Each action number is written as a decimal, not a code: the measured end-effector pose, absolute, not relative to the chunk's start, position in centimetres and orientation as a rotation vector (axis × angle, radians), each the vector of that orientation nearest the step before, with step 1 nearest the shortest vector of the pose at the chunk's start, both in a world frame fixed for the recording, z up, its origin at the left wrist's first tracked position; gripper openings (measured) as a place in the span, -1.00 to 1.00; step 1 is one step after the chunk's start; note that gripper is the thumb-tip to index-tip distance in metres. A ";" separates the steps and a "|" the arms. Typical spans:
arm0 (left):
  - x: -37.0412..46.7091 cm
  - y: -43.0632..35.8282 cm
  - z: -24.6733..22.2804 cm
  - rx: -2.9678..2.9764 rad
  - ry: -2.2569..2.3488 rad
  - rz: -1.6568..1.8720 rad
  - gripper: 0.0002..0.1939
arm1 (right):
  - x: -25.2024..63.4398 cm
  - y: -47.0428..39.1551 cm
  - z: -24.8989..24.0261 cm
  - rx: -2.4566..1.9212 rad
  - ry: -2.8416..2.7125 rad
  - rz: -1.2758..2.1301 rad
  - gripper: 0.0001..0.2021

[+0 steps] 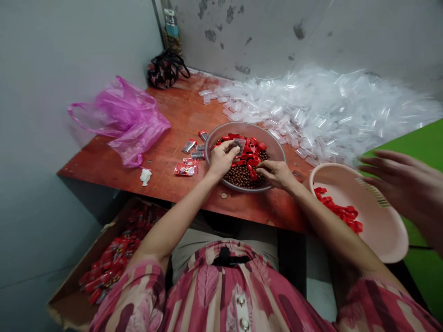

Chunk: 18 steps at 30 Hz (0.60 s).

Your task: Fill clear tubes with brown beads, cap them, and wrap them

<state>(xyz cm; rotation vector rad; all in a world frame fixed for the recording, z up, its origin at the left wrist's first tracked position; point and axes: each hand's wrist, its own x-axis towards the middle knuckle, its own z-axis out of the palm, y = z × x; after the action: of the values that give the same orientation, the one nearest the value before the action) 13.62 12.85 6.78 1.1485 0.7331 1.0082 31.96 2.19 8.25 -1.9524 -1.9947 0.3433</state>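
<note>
My left hand (223, 159) is over a grey plastic bowl (275, 138), closed on a small clear plastic container (239, 145) tilted between thumb and fingers. Brown round candies (238, 176) fill the bowl's near side. Red plastic caps (254, 143), some shaped like little spoons, lie on top of them. My right hand (277, 173) reaches in from the right, fingertips pinched at the candies beside a red piece; what they hold is too small to make out. Left of the bowl lie several filled containers (189, 146) and red printed packets (186, 168).
Clear empty containers (311, 110) form a large heap behind. A pink basin (377, 230) at right holds red caps (337, 210); another person's blurred hand (401, 180) hovers above it. Pink bag (133, 117) lies left. Below, a cardboard box (65, 295) holds red-capped packs.
</note>
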 end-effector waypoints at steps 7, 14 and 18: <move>14.0 13.3 7.5 0.982 0.697 0.947 -0.79 | 33.7 4.9 8.4 -2.009 -1.934 0.461 -0.73; 13.0 13.2 8.8 0.874 0.656 0.793 -0.69 | 34.0 8.7 9.6 -2.279 -1.855 0.205 -0.67; 13.0 13.2 8.8 0.863 0.645 0.786 -0.62 | 33.3 11.4 9.3 -2.425 -1.893 0.070 -0.64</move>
<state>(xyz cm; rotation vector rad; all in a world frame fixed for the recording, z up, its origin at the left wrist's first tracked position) 12.95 13.23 8.81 0.8630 0.6447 0.7861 33.28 11.42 9.28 -2.4250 -1.8926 0.0702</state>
